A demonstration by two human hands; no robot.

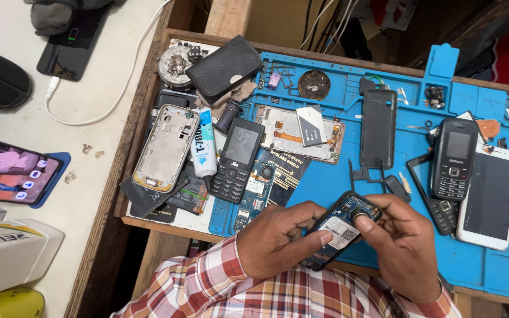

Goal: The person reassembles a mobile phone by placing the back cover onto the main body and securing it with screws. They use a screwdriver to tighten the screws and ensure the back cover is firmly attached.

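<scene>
Blue mat point(325, 182) trays hold screws; both hands' point(278, 238) grips closed on opened phone point(340, 227)

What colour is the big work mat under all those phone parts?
Bright blue, the work mat shows best in the head view, beneath both hands.

An opened, coverless small phone body with exposed circuit board point(340, 227) sits between the left hand point(278, 238) and the right hand point(402, 241), above the near edge of the blue silicone repair mat point(325, 182). Behind it on the mat lies a black plastic back cover point(378, 128); to its left, a black keypad phone point(237, 160); to its right, a white touchscreen phone point(490, 197).
</scene>
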